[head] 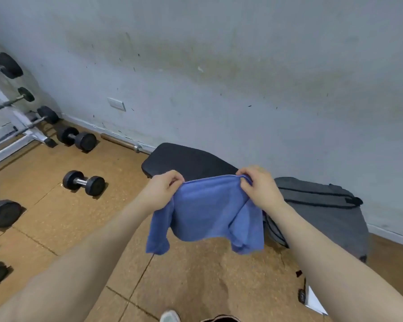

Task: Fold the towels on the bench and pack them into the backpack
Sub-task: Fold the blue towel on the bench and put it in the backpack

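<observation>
A pale grey, scuffed wall [219,66] fills the space above and beyond both hands. Below the hands spreads a tan cork-tile floor [196,287].

Just beyond the hands, partly hidden by them, sits a black padded weight bench, the table [186,161] for this task; no other towels can be seen on its visible part. To the right of the right hand, against the wall, slumps a soft grey fabric backpack with black straps [323,205]; whether its opening is unzipped cannot be told.

Between the hands hangs a blue terry-cloth towel [209,214], held up in the air in front of the table. Its top edge runs level from hand to hand, left to right, and the rest droops below in loose, uneven flaps. It looks partly folded, judging by the overlapping layers.

The left hand [164,189] pinches the towel's upper left corner with curled fingers. The right hand [258,189] pinches the upper right corner the same way. The two hands are level and fairly close together.

The backpack lies nearer the right hand, so packing would likely mean carrying the towel rightward.

Well to the left of the left hand, black dumbbells [83,183] lie on the floor.
</observation>
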Demonstrator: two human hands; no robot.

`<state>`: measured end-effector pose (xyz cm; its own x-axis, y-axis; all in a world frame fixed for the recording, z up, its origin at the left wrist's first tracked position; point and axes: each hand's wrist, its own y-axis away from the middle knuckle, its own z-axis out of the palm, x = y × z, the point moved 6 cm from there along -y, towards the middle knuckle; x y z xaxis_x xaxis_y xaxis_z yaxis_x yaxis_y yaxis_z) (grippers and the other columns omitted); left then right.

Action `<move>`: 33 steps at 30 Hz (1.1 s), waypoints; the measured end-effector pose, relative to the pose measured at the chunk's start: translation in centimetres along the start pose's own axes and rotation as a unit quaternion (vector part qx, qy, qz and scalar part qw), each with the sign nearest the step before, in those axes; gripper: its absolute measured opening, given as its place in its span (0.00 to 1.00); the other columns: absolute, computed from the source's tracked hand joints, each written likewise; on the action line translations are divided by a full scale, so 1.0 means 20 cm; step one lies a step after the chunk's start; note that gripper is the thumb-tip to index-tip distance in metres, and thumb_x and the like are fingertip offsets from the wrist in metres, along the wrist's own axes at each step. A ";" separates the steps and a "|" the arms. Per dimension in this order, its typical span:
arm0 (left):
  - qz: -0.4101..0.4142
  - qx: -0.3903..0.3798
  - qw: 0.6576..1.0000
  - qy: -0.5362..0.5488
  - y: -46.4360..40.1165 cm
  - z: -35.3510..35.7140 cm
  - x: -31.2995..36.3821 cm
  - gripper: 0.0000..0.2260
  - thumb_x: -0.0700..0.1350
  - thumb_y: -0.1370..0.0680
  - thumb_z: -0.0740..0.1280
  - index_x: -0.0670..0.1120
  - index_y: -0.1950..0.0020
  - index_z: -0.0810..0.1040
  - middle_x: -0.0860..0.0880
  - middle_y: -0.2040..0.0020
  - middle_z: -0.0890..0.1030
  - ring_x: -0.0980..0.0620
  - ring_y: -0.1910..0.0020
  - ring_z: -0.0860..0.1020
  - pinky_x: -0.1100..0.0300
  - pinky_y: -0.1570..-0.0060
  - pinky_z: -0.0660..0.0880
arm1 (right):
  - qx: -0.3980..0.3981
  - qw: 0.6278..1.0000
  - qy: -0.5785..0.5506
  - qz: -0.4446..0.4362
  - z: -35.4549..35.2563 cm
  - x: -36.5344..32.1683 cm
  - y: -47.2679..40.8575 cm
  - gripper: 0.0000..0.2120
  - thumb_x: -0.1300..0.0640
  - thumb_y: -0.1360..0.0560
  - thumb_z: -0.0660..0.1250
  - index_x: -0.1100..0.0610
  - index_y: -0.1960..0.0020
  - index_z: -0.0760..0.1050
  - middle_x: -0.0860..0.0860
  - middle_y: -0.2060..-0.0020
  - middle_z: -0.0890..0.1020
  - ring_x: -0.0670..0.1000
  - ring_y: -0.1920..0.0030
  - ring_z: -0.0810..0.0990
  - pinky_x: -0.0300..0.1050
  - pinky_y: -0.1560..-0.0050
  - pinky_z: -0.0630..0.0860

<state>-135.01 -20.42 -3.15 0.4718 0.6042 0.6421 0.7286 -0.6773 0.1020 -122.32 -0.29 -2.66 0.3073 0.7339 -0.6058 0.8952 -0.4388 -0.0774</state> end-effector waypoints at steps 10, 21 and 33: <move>-0.046 0.082 0.996 -0.009 -0.65 -0.13 -0.26 0.09 0.36 0.23 0.56 0.42 0.48 0.75 0.46 0.56 0.76 0.48 0.59 0.73 0.59 0.67 0.67 | 0.047 0.973 0.174 0.142 0.13 0.26 -0.37 0.09 0.69 0.27 0.58 0.66 0.50 0.75 0.62 0.50 0.75 0.63 0.55 0.75 0.51 0.57 0.70; -0.171 0.065 0.983 -0.006 -1.14 -0.05 -0.69 0.08 0.41 0.21 0.55 0.44 0.50 0.73 0.45 0.58 0.77 0.47 0.59 0.73 0.55 0.61 0.69 | -0.029 0.934 -0.109 0.340 0.42 0.77 -0.77 0.13 0.70 0.28 0.54 0.57 0.60 0.74 0.54 0.58 0.78 0.53 0.55 0.73 0.42 0.56 0.66; -0.103 -0.095 0.974 -0.178 -2.23 0.72 -1.52 0.09 0.43 0.19 0.57 0.37 0.49 0.70 0.38 0.47 0.71 0.38 0.49 0.72 0.54 0.57 0.62 | -0.177 0.909 0.105 0.362 1.33 1.60 -1.42 0.12 0.63 0.24 0.54 0.54 0.49 0.75 0.55 0.52 0.80 0.58 0.52 0.77 0.46 0.56 0.71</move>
<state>-174.64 -2.55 -38.06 0.4921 0.8198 0.2927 0.7365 -0.5714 0.3620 -146.56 21.83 -40.83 0.8792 0.4181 -0.2285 0.4697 -0.6797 0.5635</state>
